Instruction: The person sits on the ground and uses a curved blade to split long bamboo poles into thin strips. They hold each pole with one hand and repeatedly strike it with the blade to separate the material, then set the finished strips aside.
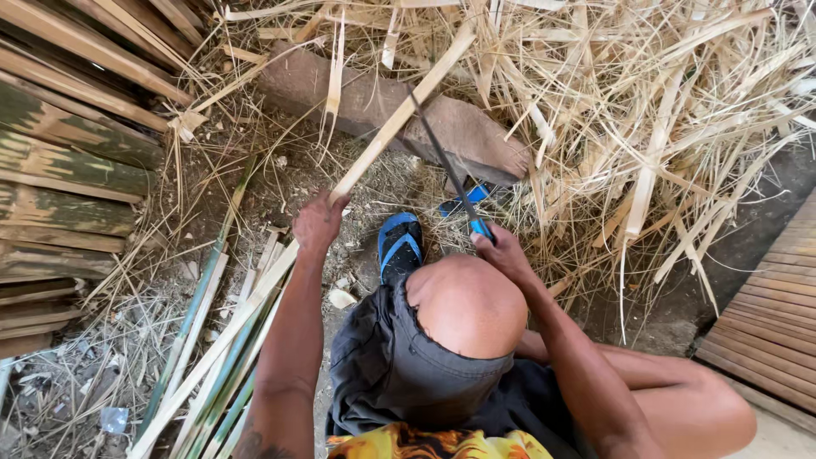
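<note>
My left hand (318,223) grips a long pale bamboo strip (399,119) that slants from lower left up to the upper right. My right hand (503,251) is closed on the blue handle of a long dark knife (442,160). The blade points up and left and meets the strip about its middle. My bent knee (467,304) rises between both arms, above dark shorts. My foot in a blue sandal (399,245) rests on the dirt below the strip.
A heap of pale bamboo shavings (663,110) fills the upper right. A flat stone (374,102) lies behind the strip. Split bamboo slats (68,170) are stacked at left; thin green strips (212,357) lie beside my left arm. Wooden boards (778,314) sit at right.
</note>
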